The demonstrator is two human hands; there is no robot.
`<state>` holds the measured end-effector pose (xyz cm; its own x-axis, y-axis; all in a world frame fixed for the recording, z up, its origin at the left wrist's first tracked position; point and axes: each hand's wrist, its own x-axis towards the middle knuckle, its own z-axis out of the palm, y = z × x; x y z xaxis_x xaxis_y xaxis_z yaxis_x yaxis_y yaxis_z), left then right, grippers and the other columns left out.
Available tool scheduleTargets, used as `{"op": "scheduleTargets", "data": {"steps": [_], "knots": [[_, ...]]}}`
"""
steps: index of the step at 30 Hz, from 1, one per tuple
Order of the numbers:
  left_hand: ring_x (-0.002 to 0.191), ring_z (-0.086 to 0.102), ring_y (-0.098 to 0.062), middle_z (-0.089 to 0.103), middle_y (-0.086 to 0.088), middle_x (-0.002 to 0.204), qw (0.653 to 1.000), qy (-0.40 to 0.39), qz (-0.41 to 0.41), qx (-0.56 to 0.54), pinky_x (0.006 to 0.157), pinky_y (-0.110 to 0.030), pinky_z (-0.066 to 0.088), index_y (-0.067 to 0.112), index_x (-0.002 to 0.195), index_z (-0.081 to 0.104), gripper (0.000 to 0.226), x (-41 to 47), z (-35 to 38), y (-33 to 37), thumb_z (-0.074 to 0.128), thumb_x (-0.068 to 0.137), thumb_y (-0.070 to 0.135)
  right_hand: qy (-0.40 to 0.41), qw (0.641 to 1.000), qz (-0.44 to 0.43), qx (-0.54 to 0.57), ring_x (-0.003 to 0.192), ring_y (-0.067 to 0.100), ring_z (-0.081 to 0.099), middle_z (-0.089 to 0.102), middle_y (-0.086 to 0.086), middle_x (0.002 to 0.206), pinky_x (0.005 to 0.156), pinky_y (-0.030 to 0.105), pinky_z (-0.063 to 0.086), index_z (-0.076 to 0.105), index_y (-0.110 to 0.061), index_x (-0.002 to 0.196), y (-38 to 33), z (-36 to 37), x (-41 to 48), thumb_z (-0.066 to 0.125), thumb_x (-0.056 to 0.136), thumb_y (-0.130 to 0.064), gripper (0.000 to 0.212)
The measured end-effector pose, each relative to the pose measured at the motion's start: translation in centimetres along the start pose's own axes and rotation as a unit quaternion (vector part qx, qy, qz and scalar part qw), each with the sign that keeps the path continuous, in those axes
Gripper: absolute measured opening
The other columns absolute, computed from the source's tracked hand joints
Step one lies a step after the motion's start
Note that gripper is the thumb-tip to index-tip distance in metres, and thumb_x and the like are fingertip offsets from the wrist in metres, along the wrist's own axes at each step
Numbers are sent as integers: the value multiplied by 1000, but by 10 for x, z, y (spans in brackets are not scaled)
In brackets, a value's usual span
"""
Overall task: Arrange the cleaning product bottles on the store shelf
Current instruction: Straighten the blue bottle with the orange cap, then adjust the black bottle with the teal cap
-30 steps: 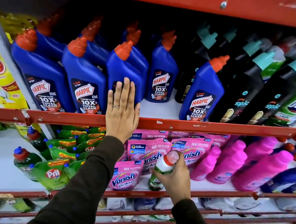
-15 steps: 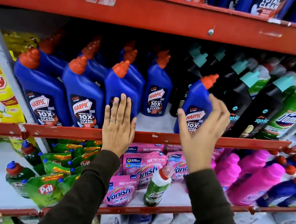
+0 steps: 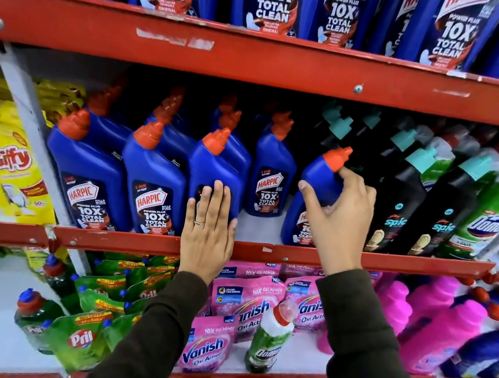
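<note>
The left hand [image 3: 208, 231] lies flat and open, fingers together, pressed against the front label of a blue Harpic bottle [image 3: 212, 170] at the centre of the frame; its heel overlaps the red shelf rail [image 3: 409, 263]. It grips nothing. A ring is visible on one finger.

The right hand [image 3: 338, 216] is partly closed around the upper body of another blue Harpic bottle with an orange cap [image 3: 321, 180], right of centre. The thumb sits on the left side of the shoulder and the fingers curl round the right side just below the cap. This bottle leans to the right, cap towards the black Spic bottles [image 3: 401, 209] beside it, and its base stands behind the rail on the middle shelf.

Further blue Harpic bottles stand in rows to the left. A gap on the shelf separates the two handled bottles. A green-and-white Domex bottle [image 3: 270, 339] stands on the lower shelf, among pink Vanish pouches [image 3: 207, 345].
</note>
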<state>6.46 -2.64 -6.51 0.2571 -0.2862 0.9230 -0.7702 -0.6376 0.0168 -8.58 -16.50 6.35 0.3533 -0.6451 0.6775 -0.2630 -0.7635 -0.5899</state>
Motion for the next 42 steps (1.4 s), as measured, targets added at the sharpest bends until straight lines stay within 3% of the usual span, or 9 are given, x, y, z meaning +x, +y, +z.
{"op": "scheduleTargets", "data": {"steps": [5,13,17,22,25,27,33,39,42], "knots": [[160,-15,-21,-19,-8,172,1000,0,-1,-15,131,-41,-9,8,164,-9,63,-1,-1,-1,16,112,33,-37,999,-29,13,108,27,54,68,6,117,93,39,48,63,-9,127,-26,16,-10,76,86,-53,61],[160,-15,-21,-19,-7,172,1000,-7,-1,-11,131,-40,-9,8,164,-10,63,0,-2,0,16,112,32,-38,999,-33,1,112,24,56,70,1,123,92,39,52,63,-13,131,-34,24,-12,77,83,-59,67],[160,-14,-20,-18,-7,172,1000,-8,-5,-14,131,-40,-9,9,164,-10,72,0,-3,1,30,108,30,-44,997,-57,29,116,23,58,66,0,129,99,40,51,61,-15,134,-31,15,-10,79,82,-58,70],[160,-15,-20,-19,-8,172,1000,-11,-3,-4,131,-40,-10,8,164,-10,78,0,-3,1,34,104,31,115,986,-60,105,111,25,59,59,5,129,100,38,50,51,-12,142,-16,-25,9,75,91,-43,65],[160,-15,-21,-19,-9,172,1000,-12,0,6,131,-41,-10,7,164,-9,78,0,-3,1,35,104,30,226,972,-31,59,125,29,53,55,14,135,113,35,40,50,-4,142,11,-57,36,63,100,-37,54],[160,-15,-22,-19,-8,172,1000,-14,0,7,131,-41,-9,7,164,-9,78,0,-3,1,36,104,31,243,969,32,22,134,31,47,50,18,142,117,33,30,47,-6,146,35,-74,56,56,101,-38,55],[160,-15,-22,-17,-9,172,1000,-16,1,17,131,-41,-9,6,164,-8,78,1,-3,0,35,105,31,146,973,159,-76,144,45,36,39,28,153,119,51,29,34,4,153,105,-86,91,58,98,-41,75],[160,-15,-22,-17,-9,172,1000,-15,4,19,131,-42,-9,6,164,-6,75,0,-2,1,33,106,32,90,987,131,-36,121,44,56,60,31,127,102,46,40,56,9,129,129,-90,92,68,97,-41,60],[160,-15,-22,-16,-9,172,1000,-19,1,18,131,-42,-9,5,164,-5,74,0,-2,1,32,107,32,97,987,126,-26,105,43,63,68,28,111,85,41,44,64,6,117,134,-103,95,72,90,-49,62]]}}
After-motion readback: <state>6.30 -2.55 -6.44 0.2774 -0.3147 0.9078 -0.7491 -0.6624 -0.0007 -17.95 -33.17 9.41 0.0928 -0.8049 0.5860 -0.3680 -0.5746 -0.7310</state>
